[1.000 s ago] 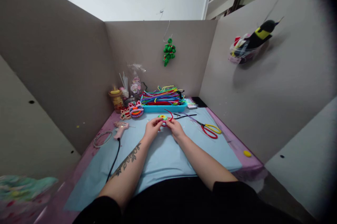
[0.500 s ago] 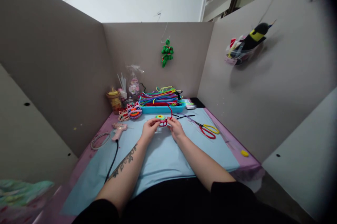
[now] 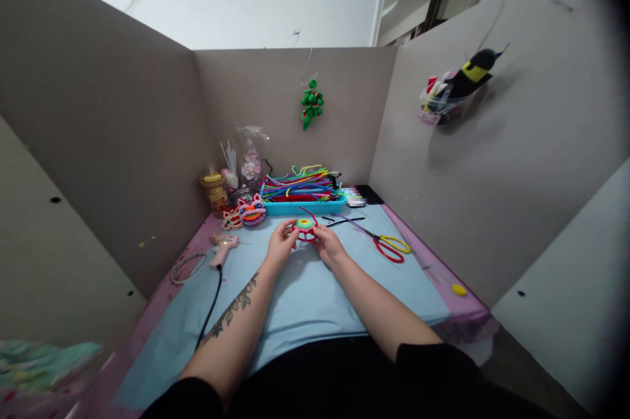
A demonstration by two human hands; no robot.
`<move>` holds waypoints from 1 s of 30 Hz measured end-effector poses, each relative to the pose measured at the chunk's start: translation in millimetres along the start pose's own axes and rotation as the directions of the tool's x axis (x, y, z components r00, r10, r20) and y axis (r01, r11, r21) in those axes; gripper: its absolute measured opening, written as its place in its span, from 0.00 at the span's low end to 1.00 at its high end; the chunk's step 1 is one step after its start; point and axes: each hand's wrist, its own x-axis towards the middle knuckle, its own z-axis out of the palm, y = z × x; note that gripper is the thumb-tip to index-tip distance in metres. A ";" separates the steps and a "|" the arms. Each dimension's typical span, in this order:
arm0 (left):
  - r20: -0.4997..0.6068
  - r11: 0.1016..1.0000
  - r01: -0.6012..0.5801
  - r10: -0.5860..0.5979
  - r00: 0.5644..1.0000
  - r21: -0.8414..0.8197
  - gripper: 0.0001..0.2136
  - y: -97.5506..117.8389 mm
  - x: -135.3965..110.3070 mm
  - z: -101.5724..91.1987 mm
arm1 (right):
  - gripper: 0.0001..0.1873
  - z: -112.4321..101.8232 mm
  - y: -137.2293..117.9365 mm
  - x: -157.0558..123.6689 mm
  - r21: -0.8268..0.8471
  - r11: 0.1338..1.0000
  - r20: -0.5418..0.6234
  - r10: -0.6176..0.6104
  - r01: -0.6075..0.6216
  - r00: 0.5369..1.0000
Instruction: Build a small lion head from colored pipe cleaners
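Pinched at its left edge by the fingers of my left hand (image 3: 281,245) and at its right edge by those of my right hand (image 3: 329,245), a small craft piece (image 3: 305,224) sits between my hands, held just above a pale blue cloth (image 3: 315,301). It has a yellow and green top and an open red frame below; a red strand rises from it, leaning left.

Just beyond my hands, a bright blue tray (image 3: 302,210) is heaped with many-coloured stems (image 3: 301,188). Left of the tray sit two fuzzy animal heads, one lilac and orange (image 3: 252,211), one cream and red (image 3: 231,219). Nearer me, at the left, lies a pink glue gun (image 3: 224,251) with a black cord. To the right, black strips (image 3: 346,221) lie near scissors (image 3: 380,239) with one red and one yellow handle. Against the back partition (image 3: 256,87) hangs a green ornament (image 3: 312,105).
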 end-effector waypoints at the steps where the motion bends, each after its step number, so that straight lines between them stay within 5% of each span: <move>1: -0.047 0.998 -0.032 0.035 0.998 0.053 0.23 -0.6 -0.4 -0.3 | 0.10 -0.2 0.0 0.1 0.006 1.000 -0.013 -0.001 0.001 1.000; 4: -0.174 0.957 -0.138 0.186 0.967 0.253 0.22 -1.1 -2.6 -1.7 | 0.10 -0.7 0.2 0.2 0.015 0.999 -0.052 -0.034 0.035 0.998; 6: -0.146 0.928 -0.177 0.235 0.961 0.327 0.19 -0.9 -4.8 -1.9 | 0.11 -0.5 0.8 0.0 0.005 0.998 -0.051 -0.054 0.055 0.997; 10: -0.023 0.945 -0.144 0.158 0.987 0.292 0.19 -0.6 -8.0 1.6 | 0.14 2.6 3.6 -0.5 -0.022 0.998 -0.016 -0.060 0.059 0.998; 19: -0.052 0.947 -0.094 0.116 0.992 0.307 0.18 -7.2 -2.8 -0.9 | 0.16 2.8 14.1 0.6 -0.277 0.946 -0.009 -0.178 0.168 0.984; 22: -0.089 0.930 -0.092 0.131 0.987 0.356 0.16 -11.7 -2.0 -3.7 | 0.18 1.8 13.2 -3.9 -0.571 0.746 -0.112 -0.484 0.343 0.868; 25: -0.076 0.903 -0.108 0.153 0.985 0.416 0.16 -14.9 -3.0 -4.5 | 0.13 4.4 8.7 -11.5 -0.769 0.394 0.107 -0.698 0.504 0.708; 27: -0.035 0.882 -0.139 0.172 0.984 0.451 0.15 -16.2 -4.1 -3.8 | 0.06 7.1 6.2 -15.7 -0.800 0.238 0.260 -0.689 0.551 0.676; 30: 0.034 0.869 -0.191 0.198 0.980 0.457 0.15 -17.1 -5.7 -2.3 | 0.05 8.9 5.3 -17.5 -0.821 0.156 0.318 -0.674 0.550 0.667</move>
